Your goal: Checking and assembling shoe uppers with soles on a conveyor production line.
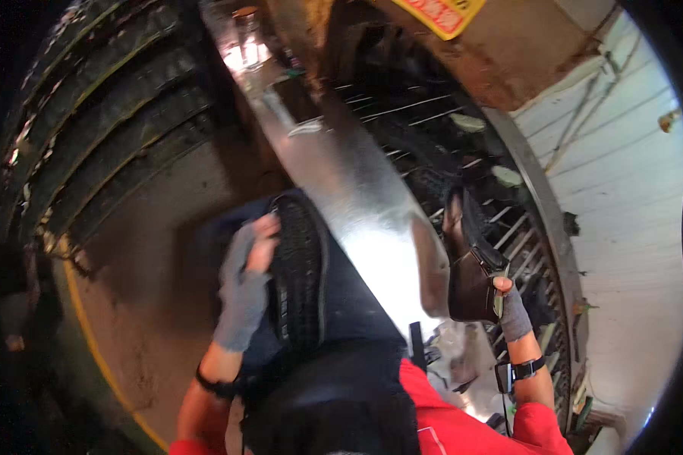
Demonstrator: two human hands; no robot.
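Observation:
My left hand (243, 284), in a grey fingerless glove, grips the side of a black boot (299, 273) that lies on my lap with its treaded sole up. The upper of this boot is mostly hidden beneath the sole. Off to the right, my right hand (511, 303), gloved the same way, pinches the top edge of a dark leather boot (470, 279). That boot hangs over the side of the shiny metal bench, its toe pointing away from me. A small pale tab shows by my right thumb.
A shiny metal bench surface (341, 171) runs from far left to near right, with small items at its far end. Right of it, a conveyor of metal rollers (520, 239) carries a few pale green pieces. Dark curved racks (121, 98) stand on the left.

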